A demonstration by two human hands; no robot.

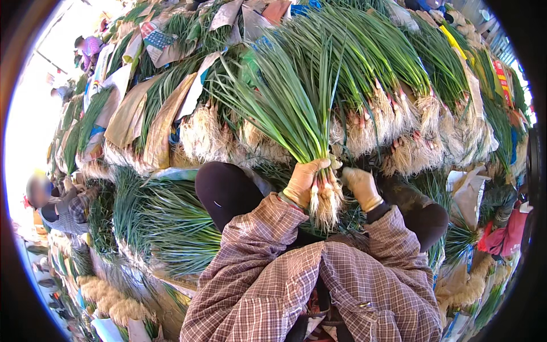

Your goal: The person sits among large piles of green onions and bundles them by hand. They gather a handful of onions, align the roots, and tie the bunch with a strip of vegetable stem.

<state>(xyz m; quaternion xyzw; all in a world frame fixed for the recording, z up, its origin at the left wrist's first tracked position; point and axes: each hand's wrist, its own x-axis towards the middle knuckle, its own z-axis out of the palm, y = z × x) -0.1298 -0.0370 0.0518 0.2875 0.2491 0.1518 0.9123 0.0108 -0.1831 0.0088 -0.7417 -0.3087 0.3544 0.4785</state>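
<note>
My left hand (304,181), in a pale glove, is closed round a bundle of green onions (305,124) just above their roots. The long green leaves fan up and to the left, and the whitish roots (327,201) hang below the fist. Close by on the right is my right hand (361,186), also gloved, its fingers curled beside the stems. Whether it pinches a stem or leaf cannot be told. Behind the bundle lie more green onions (384,64) in a long row, roots towards me.
Sacking pieces (128,117) cover parts of the rows. More green onions (183,222) lie left of my knee (222,188). A person (68,201) sits at the far left; another in red clothing (506,235) is at the far right. Cut root clumps (113,299) lie lower left.
</note>
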